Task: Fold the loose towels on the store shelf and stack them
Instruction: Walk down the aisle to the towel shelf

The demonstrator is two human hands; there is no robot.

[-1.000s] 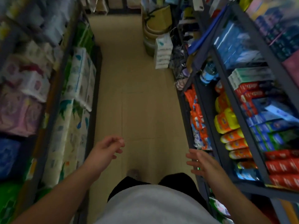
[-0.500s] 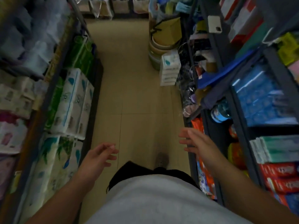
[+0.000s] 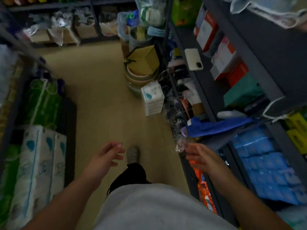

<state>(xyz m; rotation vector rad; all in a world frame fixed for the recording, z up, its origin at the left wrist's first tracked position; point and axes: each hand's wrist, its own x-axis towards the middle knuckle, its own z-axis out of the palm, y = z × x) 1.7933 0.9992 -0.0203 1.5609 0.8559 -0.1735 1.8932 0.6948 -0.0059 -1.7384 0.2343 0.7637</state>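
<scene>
Hands are out in front of me over the aisle floor (image 3: pixel 99 97), and neither holds anything. My left hand (image 3: pixel 106 156) hangs with its fingers loosely spread and a little bent, just beside my grey shoe (image 3: pixel 132 153) as I see it from above. My right hand (image 3: pixel 202 156) is turned toward the dark shelf (image 3: pixel 274 52) on my right, fingers fairly straight and apart, near some orange packets (image 3: pixel 204 185) on a low tier.

The towels are on that shelf. A blue towel (image 3: pixel 216 126) lies crumpled and droops over the front rail, above and ahead of my right hand and not touching it. A pale towel (image 3: pixel 265 12) with a frayed edge hangs over the top board at the far upper right. Blue packs (image 3: pixel 265 163) sit under the blue towel. A white phone (image 3: pixel 193 58) leans on a shelf post farther along. Paper-roll packs (image 3: pixel 41 163) stand on my left.
</scene>
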